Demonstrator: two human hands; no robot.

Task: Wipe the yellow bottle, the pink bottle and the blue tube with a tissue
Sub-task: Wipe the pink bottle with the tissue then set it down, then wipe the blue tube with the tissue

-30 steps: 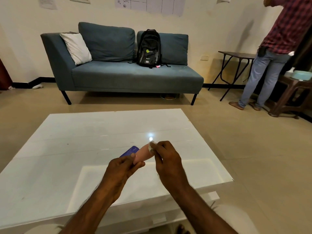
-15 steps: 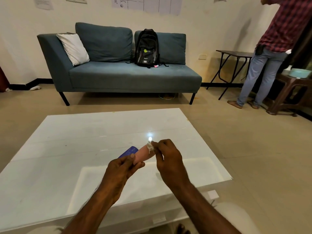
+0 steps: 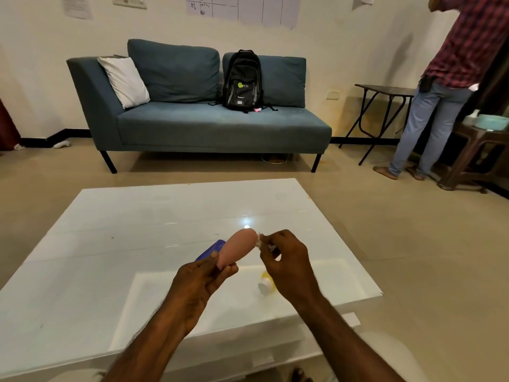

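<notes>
My left hand (image 3: 199, 282) grips the lower end of the pink bottle (image 3: 238, 248), which tilts up and to the right above the white table (image 3: 115, 244). My right hand (image 3: 286, 260) pinches a small white tissue (image 3: 259, 242) against the bottle's far end. The blue tube (image 3: 210, 249) lies on the table behind my left hand, mostly hidden. The yellow bottle (image 3: 267, 283) lies on the table under my right hand, only partly in view.
A blue sofa (image 3: 209, 125) with a black backpack (image 3: 242, 81) and a white cushion (image 3: 124, 79) stands beyond the table. At the right a person (image 3: 446, 78) stands by a folding table (image 3: 385, 91) and a brown side table (image 3: 473, 150).
The pink bottle has tipped up a little and my right hand has slid the tissue off toward its far end. The yellow bottle now shows beneath my right hand.
</notes>
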